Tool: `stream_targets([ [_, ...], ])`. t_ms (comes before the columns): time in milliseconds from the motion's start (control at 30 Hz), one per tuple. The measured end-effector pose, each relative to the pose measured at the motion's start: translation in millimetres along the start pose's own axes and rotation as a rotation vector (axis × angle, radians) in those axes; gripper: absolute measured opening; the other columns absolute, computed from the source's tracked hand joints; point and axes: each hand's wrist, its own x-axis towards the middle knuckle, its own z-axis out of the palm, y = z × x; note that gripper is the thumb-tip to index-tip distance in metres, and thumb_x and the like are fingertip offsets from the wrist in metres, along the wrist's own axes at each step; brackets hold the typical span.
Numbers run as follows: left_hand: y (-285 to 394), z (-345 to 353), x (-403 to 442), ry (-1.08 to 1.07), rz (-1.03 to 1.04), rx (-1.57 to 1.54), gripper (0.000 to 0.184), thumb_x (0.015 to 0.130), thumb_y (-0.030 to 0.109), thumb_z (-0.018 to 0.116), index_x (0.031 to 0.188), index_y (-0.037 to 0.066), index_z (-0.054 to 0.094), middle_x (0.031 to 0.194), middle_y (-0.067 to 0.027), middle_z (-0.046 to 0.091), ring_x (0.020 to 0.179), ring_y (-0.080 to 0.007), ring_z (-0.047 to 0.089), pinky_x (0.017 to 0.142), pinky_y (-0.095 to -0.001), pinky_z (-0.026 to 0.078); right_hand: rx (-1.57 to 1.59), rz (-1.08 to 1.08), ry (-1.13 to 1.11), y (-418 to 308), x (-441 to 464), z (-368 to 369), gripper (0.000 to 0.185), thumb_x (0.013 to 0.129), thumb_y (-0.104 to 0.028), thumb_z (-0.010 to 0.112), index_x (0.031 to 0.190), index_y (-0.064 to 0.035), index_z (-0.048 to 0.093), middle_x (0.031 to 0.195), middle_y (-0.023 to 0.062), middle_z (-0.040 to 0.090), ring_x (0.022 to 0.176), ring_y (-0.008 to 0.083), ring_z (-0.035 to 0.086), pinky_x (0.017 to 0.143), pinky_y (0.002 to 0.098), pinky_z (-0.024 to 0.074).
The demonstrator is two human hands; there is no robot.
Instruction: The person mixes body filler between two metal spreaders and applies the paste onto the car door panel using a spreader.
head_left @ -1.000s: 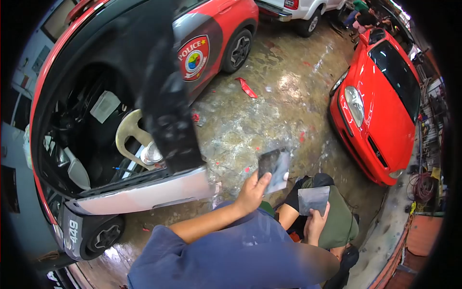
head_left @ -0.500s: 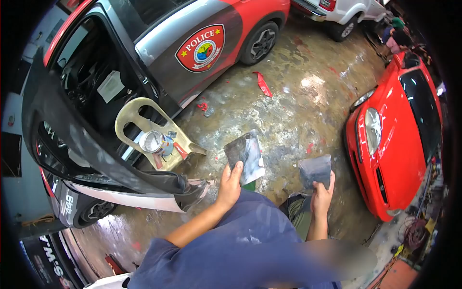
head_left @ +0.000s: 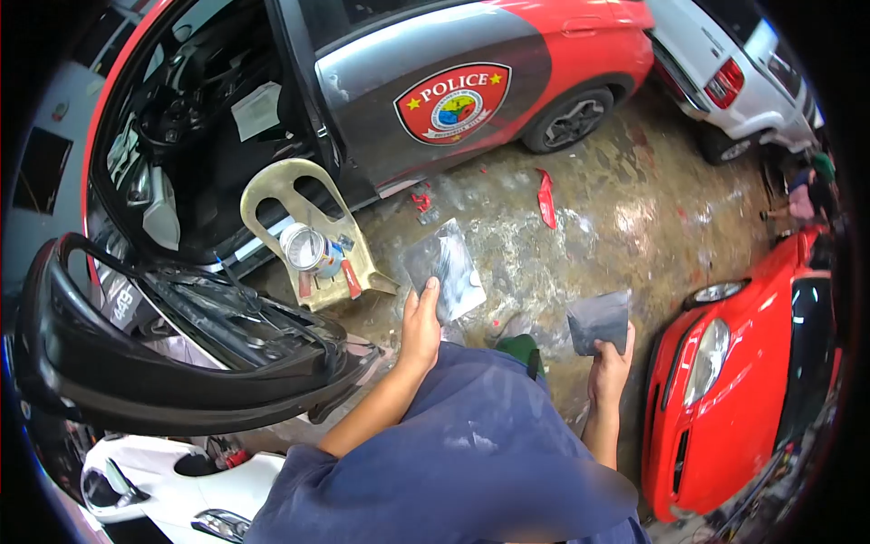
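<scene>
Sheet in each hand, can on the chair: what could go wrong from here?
1. The pale-smeared sheet, pinched in the left hand, might slip or mark the shirt close by.
2. The can could tip if the chair gets bumped.
3. The red scrap on the floor could be slipped on.

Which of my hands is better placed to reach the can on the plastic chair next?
Probably left: your left hand, holding a smeared plate, is nearer the can; your right hand, with a gray plate, sits farther.
</scene>
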Motion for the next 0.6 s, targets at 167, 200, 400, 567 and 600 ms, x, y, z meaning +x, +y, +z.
stream_targets([
  [167,-23.5,47.8,37.2,0.124,-0.048,-0.083,0.048,0.100,0.030,0.057,0.129,-0.009,0.052,0.129,-0.0104,0.058,0.121,-0.0163,0.052,0.106,-0.0301,0.037,-0.065,-0.001,-0.179,-20.4,88.1,5.4,0.050,0.076,0.006,0.049,0.125,-0.0015,0.048,0.109,0.0047,0.055,0.099,0.0134,0.052,0.090,0.0267,0.0405],
  [200,-25.5,64.8,43.6,0.117,-0.060,-0.133,0.049,0.100,0.030,0.057,0.129,-0.009,0.052,0.130,-0.0105,0.058,0.122,-0.0166,0.051,0.107,-0.0305,0.036,-0.082,-0.017,-0.204,-25.1,108.8,-0.1,0.051,0.076,0.007,0.049,0.126,-0.0016,0.047,0.111,0.0050,0.055,0.101,0.0142,0.052,0.092,0.0278,0.0403],
  [400,-49.1,143.9,106.8,-0.020,0.053,-0.186,0.038,0.102,0.022,0.054,0.133,0.000,0.052,0.131,-0.0071,0.058,0.122,-0.0165,0.053,0.107,-0.0327,0.037,-0.210,-0.131,-0.245,-60.0,230.8,-13.3,0.043,0.079,0.008,0.051,0.121,-0.0011,0.051,0.110,0.0043,0.059,0.102,0.0138,0.055,0.092,0.0274,0.0422],
  [567,-39.9,213.1,157.1,-0.216,0.107,-0.050,0.039,0.103,0.020,0.051,0.137,0.002,0.047,0.132,-0.0082,0.057,0.122,-0.0189,0.054,0.105,-0.0354,0.041,-0.290,-0.068,-0.372,-88.5,305.5,-10.6,0.040,0.088,-0.005,0.066,0.126,0.0012,0.056,0.121,0.0103,0.059,0.112,0.0163,0.056,0.098,0.0308,0.0434],
  [600,-36.3,227.5,166.9,-0.267,0.101,-0.034,0.040,0.103,0.020,0.051,0.137,0.001,0.046,0.133,-0.0088,0.057,0.122,-0.0192,0.054,0.105,-0.0354,0.041,-0.294,-0.097,-0.384,-100.5,315.9,-3.4,0.041,0.088,-0.007,0.067,0.127,0.0013,0.055,0.121,0.0109,0.060,0.112,0.0172,0.057,0.098,0.0317,0.0439],
])
